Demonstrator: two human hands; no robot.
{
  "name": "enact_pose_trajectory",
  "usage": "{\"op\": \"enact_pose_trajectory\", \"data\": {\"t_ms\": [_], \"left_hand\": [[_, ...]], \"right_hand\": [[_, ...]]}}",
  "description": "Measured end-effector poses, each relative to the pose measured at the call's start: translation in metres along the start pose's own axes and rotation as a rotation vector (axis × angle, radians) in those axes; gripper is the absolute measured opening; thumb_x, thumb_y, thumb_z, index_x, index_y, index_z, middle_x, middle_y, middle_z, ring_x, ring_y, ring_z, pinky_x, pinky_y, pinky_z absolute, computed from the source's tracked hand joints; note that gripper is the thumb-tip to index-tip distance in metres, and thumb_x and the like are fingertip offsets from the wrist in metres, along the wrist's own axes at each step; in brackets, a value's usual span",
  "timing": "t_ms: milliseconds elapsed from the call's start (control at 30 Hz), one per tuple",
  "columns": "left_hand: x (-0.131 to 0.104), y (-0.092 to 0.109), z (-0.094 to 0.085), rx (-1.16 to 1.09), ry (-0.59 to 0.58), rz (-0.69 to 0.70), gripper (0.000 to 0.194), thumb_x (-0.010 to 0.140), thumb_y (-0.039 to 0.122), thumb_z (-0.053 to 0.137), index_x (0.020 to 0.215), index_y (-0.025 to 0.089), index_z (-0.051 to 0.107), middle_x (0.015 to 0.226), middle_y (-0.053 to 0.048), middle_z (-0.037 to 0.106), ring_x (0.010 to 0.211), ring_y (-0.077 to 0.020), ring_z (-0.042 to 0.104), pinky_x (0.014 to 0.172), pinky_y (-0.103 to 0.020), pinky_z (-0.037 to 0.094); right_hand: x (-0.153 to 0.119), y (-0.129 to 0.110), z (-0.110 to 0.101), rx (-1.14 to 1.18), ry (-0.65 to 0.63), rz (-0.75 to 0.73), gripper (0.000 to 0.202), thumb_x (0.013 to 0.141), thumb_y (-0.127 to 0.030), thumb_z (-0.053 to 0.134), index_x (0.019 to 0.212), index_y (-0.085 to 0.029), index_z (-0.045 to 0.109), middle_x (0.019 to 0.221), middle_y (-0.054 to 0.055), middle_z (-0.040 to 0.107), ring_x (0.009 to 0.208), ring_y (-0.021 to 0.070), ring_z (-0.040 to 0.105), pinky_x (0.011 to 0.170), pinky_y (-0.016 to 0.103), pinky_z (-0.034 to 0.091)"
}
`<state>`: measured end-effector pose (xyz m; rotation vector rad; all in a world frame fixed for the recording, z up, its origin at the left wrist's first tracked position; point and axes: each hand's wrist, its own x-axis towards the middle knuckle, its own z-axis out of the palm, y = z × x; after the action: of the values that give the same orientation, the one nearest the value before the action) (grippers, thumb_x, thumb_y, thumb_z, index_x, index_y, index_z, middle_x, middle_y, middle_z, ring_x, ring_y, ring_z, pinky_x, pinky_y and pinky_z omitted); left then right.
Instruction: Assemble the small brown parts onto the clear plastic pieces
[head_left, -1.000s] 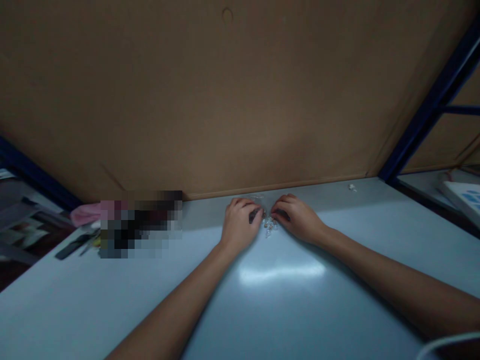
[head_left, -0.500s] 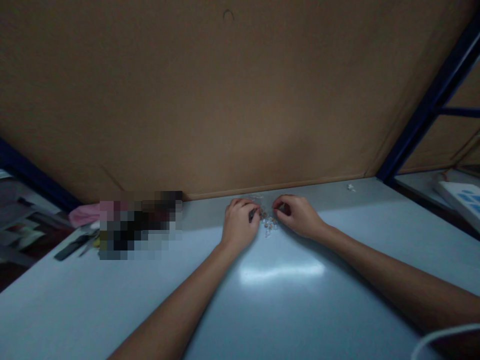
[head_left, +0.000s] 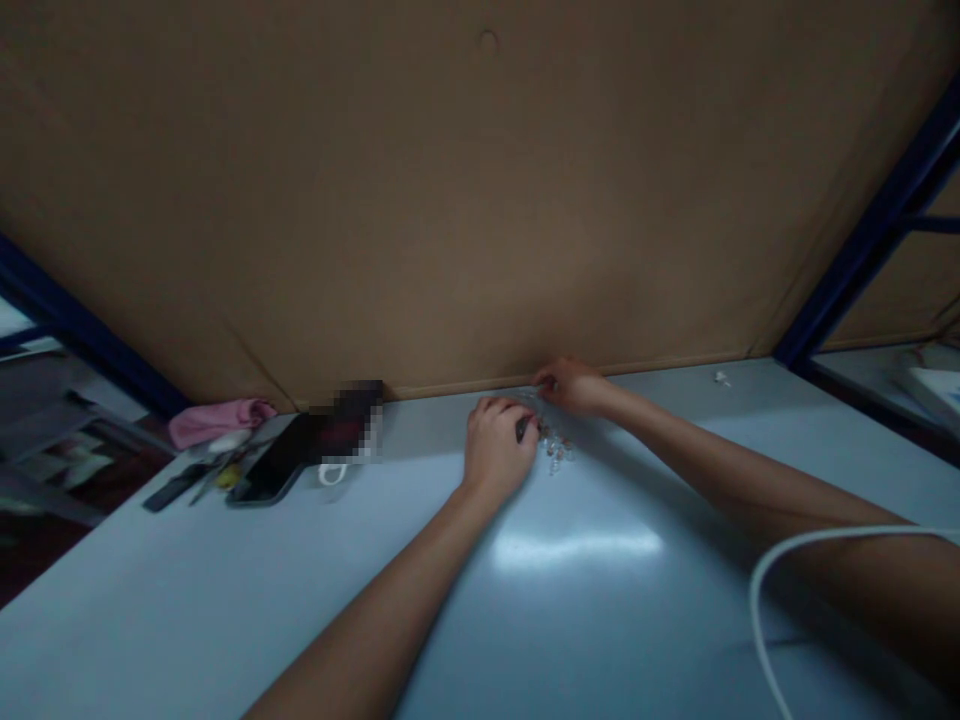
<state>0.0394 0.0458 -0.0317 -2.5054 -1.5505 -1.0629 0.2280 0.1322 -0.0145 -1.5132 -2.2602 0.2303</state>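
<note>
My left hand [head_left: 499,445] rests on the table with its fingers curled round a small dark object [head_left: 522,430], whose kind I cannot make out. Right beside its thumb lies a pile of small clear pieces [head_left: 555,448] with orange-brown bits among them. Farther back, my right hand [head_left: 570,387] is close to the board, fingers bent together at the edge of some clear plastic [head_left: 529,394]. Whatever is between those fingertips is too small and blurred to name.
On the left lie a phone [head_left: 274,465], a pink cloth [head_left: 221,422], a dark flat object [head_left: 176,487] and a white loop [head_left: 332,474]. A brown board [head_left: 450,220] closes off the back. A white cable [head_left: 761,600] hangs before my right arm. A small white scrap [head_left: 721,379] sits back right.
My right hand has moved from beside the pile back towards the board, to the clear plastic. My left hand stays by the pile. The view has shifted slightly left.
</note>
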Motion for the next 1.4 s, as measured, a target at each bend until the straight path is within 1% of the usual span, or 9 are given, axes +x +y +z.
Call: {"op": "enact_pose_trajectory", "data": {"t_ms": [133,300,500,633,733,933,1100,1267,1400], "left_hand": [[0.000,0.001,-0.001,0.002,0.004,-0.011,0.014,0.093,0.021,0.068,0.096,0.021,0.082,0.104,-0.007,0.078,0.110,-0.0287,0.064,0.102,-0.044,0.050],[0.000,0.002,-0.002,-0.009,0.004,-0.029,0.015,0.093,0.021,0.067,0.097,0.021,0.081,0.104,-0.008,0.078,0.110,-0.0296,0.065,0.102,-0.045,0.050],[0.000,0.000,-0.001,-0.006,0.023,-0.029,0.016,0.093,0.021,0.066,0.098,0.022,0.081,0.103,-0.009,0.078,0.109,-0.0299,0.065,0.102,-0.046,0.051],[-0.001,-0.001,0.000,-0.004,0.033,-0.035,0.016,0.093,0.021,0.067,0.098,0.022,0.081,0.104,-0.009,0.078,0.109,-0.0296,0.065,0.101,-0.046,0.051],[-0.001,-0.001,0.001,-0.001,0.033,-0.037,0.016,0.094,0.022,0.066,0.098,0.022,0.081,0.104,-0.009,0.078,0.110,-0.0294,0.064,0.103,-0.046,0.050],[-0.002,-0.003,0.002,-0.006,0.031,-0.025,0.016,0.094,0.021,0.065,0.097,0.022,0.080,0.102,-0.008,0.078,0.109,-0.0287,0.065,0.103,-0.045,0.050],[-0.001,-0.004,0.002,-0.002,0.028,-0.034,0.015,0.094,0.022,0.066,0.098,0.021,0.080,0.104,-0.008,0.078,0.110,-0.0293,0.065,0.103,-0.045,0.050],[-0.001,-0.003,0.002,0.002,0.019,-0.029,0.017,0.095,0.023,0.066,0.101,0.021,0.081,0.105,-0.008,0.078,0.111,-0.0299,0.064,0.102,-0.045,0.051],[-0.002,0.000,0.001,0.013,-0.024,0.009,0.019,0.097,0.030,0.067,0.106,0.021,0.082,0.111,-0.010,0.077,0.116,-0.0308,0.061,0.105,-0.047,0.049]], "right_hand": [[0.007,0.000,0.001,-0.065,-0.056,0.016,0.021,0.088,-0.019,0.071,0.104,-0.019,0.084,0.108,0.014,0.082,0.099,0.0277,0.074,0.086,0.031,0.053],[0.003,-0.002,-0.003,-0.066,-0.081,-0.045,0.017,0.087,-0.018,0.072,0.099,-0.022,0.083,0.105,0.011,0.082,0.097,0.0254,0.074,0.085,0.030,0.054],[0.009,0.000,-0.004,-0.015,-0.087,-0.122,0.034,0.080,-0.017,0.080,0.112,-0.026,0.081,0.095,0.007,0.081,0.084,0.0229,0.073,0.073,0.028,0.053],[0.016,0.002,-0.001,0.015,-0.120,-0.120,0.021,0.076,-0.019,0.082,0.097,-0.025,0.083,0.079,0.005,0.079,0.067,0.0194,0.070,0.062,0.026,0.049],[0.020,0.003,0.000,0.028,-0.150,-0.110,0.014,0.074,-0.018,0.083,0.086,-0.023,0.082,0.074,0.005,0.077,0.063,0.0189,0.068,0.059,0.026,0.048],[0.020,0.003,-0.003,0.041,-0.197,-0.106,0.022,0.068,-0.011,0.084,0.086,-0.023,0.081,0.075,0.003,0.077,0.061,0.0167,0.066,0.056,0.025,0.044],[0.008,-0.003,-0.012,0.022,-0.223,-0.121,0.022,0.068,-0.009,0.082,0.086,-0.023,0.080,0.072,0.002,0.077,0.059,0.0163,0.065,0.053,0.024,0.042],[-0.015,-0.006,-0.023,-0.003,-0.202,-0.173,0.022,0.072,-0.007,0.077,0.089,-0.021,0.080,0.082,0.005,0.080,0.069,0.0179,0.068,0.060,0.024,0.043],[-0.028,-0.006,-0.027,-0.010,-0.216,-0.189,0.020,0.075,-0.011,0.077,0.092,-0.020,0.081,0.082,0.005,0.079,0.069,0.0180,0.068,0.060,0.024,0.041]]}}
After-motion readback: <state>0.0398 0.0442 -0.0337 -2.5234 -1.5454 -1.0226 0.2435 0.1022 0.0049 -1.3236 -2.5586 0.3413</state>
